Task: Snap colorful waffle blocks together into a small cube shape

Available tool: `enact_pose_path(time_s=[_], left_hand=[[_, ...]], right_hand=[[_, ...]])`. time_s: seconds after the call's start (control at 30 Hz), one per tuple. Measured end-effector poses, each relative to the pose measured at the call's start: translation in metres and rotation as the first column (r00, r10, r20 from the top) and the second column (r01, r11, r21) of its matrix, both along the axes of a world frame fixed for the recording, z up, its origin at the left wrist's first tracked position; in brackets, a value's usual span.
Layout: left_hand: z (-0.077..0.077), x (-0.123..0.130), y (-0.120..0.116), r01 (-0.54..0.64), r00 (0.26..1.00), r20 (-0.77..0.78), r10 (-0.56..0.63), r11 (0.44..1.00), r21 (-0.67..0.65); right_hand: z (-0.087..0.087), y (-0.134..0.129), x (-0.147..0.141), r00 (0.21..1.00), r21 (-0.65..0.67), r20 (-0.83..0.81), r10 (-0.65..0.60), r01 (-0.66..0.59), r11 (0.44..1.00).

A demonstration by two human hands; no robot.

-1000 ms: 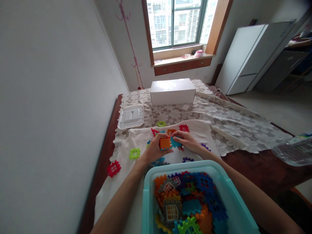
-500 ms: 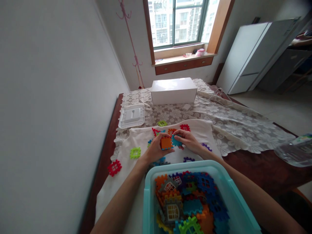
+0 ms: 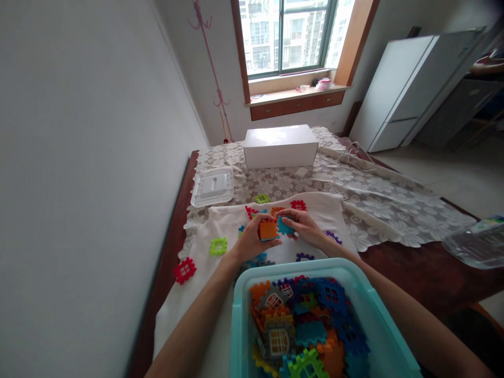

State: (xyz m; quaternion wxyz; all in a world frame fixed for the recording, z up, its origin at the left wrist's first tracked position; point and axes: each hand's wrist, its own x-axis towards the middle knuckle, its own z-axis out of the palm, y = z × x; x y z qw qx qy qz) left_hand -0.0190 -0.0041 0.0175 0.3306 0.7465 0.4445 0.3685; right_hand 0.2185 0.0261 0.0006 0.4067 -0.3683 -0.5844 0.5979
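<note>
My left hand (image 3: 251, 239) is wrapped round a block of joined toothed panels, with an orange building panel (image 3: 268, 230) facing me and blue and red edges around it. Between the fingers of my right hand (image 3: 302, 224) is a blue building panel (image 3: 285, 226), right beside the block's right side; whether they interlock I cannot tell. Below both hands stands a turquoise bin (image 3: 299, 266) full of mixed toothed panels. Loose on the white cloth (image 3: 220, 283) lie a green window panel (image 3: 218, 246), a red window panel (image 3: 185, 270) and a purple panel (image 3: 305, 257).
A white box (image 3: 281, 155) and a white lid (image 3: 213, 187) rest on the lace tablecloth (image 3: 378, 210). Further panels, including a red one (image 3: 298, 205) and a green one (image 3: 262, 199), lie beyond my hands. A clear plastic bottle (image 3: 474, 247) is at the right edge, a wall at left.
</note>
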Motion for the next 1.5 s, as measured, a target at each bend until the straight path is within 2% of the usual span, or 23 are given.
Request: enact_pose_path(time_s=[0.47, 0.6, 0.73, 0.93, 1.13, 1.3, 1.37, 1.5], left_hand=[[0.0002, -0.0001, 0.0009, -0.002, 1.0, 0.01, 0.002, 1.0, 0.0], [0.0009, -0.0008, 0.0015, -0.014, 0.999, 0.036, 0.013, 1.0, 0.007], [0.001, -0.0012, 0.0024, -0.026, 0.998, 0.049, 0.026, 1.0, 0.011], [-0.001, -0.0022, 0.0033, -0.041, 0.998, 0.058, 0.041, 0.999, 0.004], [-0.0017, -0.0019, 0.0027, -0.036, 0.999, 0.04, 0.036, 0.999, 0.006], [-0.002, -0.0012, 0.0018, -0.026, 0.999, 0.024, 0.026, 1.0, 0.002], [-0.0024, -0.0014, 0.0019, -0.034, 0.999, 0.027, 0.034, 0.999, 0.0], [-0.0028, -0.0019, 0.0026, -0.04, 0.998, 0.042, 0.04, 0.999, 0.008]], right_hand=[[0.0062, -0.004, -0.0029, 1.0, 0.049, 0.018, -0.023, 0.022, 0.999], [0.0056, -0.0015, -0.0004, 0.998, 0.005, 0.027, -0.06, 0.059, 0.998], [0.0041, 0.002, 0.0021, 0.996, -0.045, -0.006, -0.092, 0.092, 0.995], [0.0057, 0.0018, 0.0005, 0.989, -0.09, -0.137, -0.056, 0.044, 0.995], [0.0018, 0.0031, -0.0011, 0.975, -0.018, -0.208, -0.083, 0.081, 0.997], [0.0042, 0.0016, -0.0003, 0.958, -0.138, -0.285, -0.021, -0.019, 0.99], [0.0061, 0.0002, -0.0008, 0.955, -0.145, -0.296, -0.005, -0.04, 0.989], [0.0058, -0.0002, -0.003, 0.963, -0.075, -0.259, -0.075, 0.057, 0.996]])
